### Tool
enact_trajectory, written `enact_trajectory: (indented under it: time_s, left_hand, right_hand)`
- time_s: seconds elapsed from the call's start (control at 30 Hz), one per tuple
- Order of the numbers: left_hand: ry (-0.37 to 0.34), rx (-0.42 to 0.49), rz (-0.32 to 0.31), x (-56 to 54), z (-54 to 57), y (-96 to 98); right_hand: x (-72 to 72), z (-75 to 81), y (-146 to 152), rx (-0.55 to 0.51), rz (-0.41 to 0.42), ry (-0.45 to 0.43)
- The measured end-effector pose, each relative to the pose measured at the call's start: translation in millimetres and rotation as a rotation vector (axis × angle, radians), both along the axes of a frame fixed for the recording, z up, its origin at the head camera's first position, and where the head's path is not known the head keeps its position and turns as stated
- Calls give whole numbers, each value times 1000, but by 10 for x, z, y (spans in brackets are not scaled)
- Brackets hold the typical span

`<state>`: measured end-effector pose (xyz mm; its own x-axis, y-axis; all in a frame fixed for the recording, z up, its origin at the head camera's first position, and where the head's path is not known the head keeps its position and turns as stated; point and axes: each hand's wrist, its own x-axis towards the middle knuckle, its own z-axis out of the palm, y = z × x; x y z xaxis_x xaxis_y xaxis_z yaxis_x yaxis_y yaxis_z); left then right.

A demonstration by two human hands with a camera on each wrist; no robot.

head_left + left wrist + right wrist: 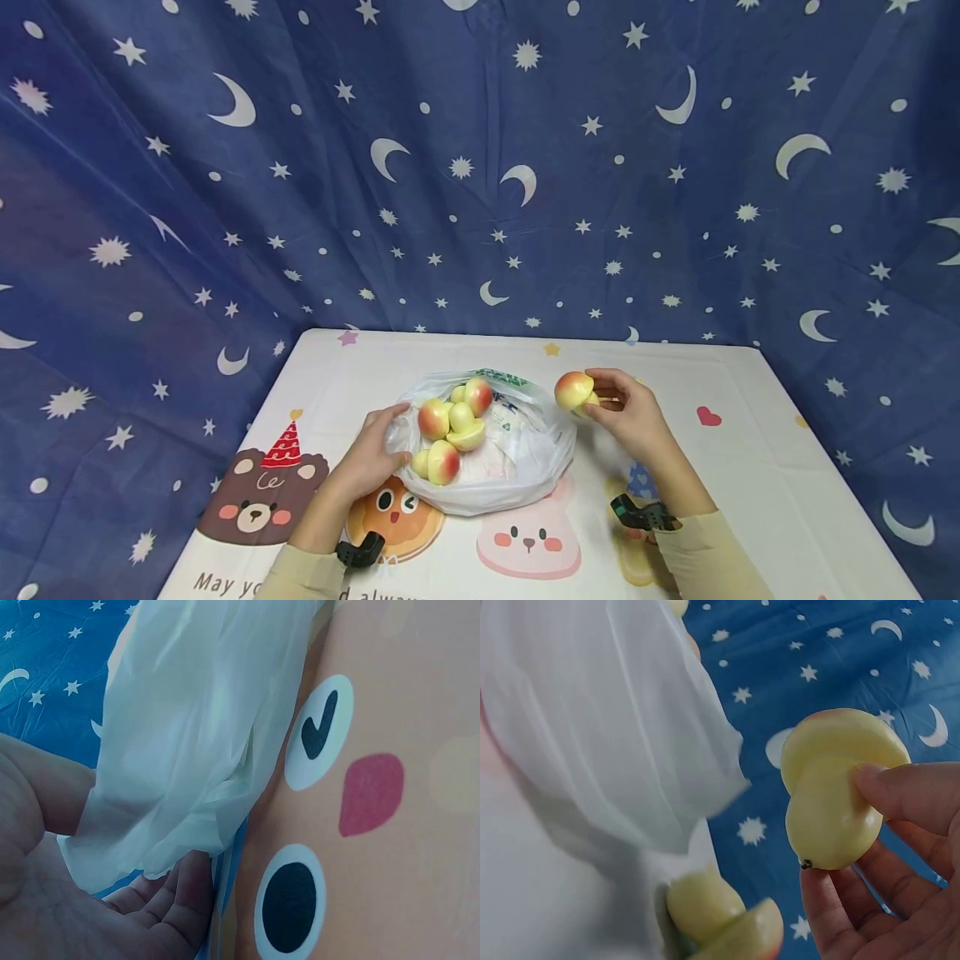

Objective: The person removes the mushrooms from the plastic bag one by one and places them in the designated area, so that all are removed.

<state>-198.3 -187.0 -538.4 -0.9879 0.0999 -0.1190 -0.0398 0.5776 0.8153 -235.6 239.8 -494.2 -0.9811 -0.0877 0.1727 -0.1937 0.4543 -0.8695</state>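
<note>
A white plastic bag [525,479] lies spread with its mouth up. Several mushroom-shaped pieces [444,463], with red-and-yellow caps and pale yellow stems, sit in its left half. My left hand [371,454] grips the bag's left edge; in the left wrist view the plastic [187,735] runs between thumb and fingers. Just past the bag's right rim, my right hand [626,408] holds up one mushroom-shaped piece [573,390]. In the right wrist view, the thumb presses this piece [836,810] near where cap and stem meet, fingers behind and below; a small dark spot marks the stem's end.
In the right wrist view, another mushroom-shaped piece [735,919] lies on the table beside the bag. A white tablecloth [738,433] with cartoon animals covers the table. Behind it hangs a blue curtain [480,233] with moons and stars. Both wrists wear a black strap [645,514].
</note>
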Motion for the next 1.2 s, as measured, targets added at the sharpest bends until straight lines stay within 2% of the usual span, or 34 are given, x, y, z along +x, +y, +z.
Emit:
enact_trajectory:
  time_s: [0.4,0.53,0.77,1.2]
  left_hand:
    - [10,5,2,-8,-3,-7]
    - [13,5,0,-11,2,-7]
    - [13,5,-2,-9,16,-2]
    - [-1,11,14,-10,5,-1]
  right_hand:
    - [113,96,329,8,-74,-20]
    - [127,91,429,14,-97,-15]
    - [172,54,609,44,-125,45]
    - [225,-1,886,145,-220,54]
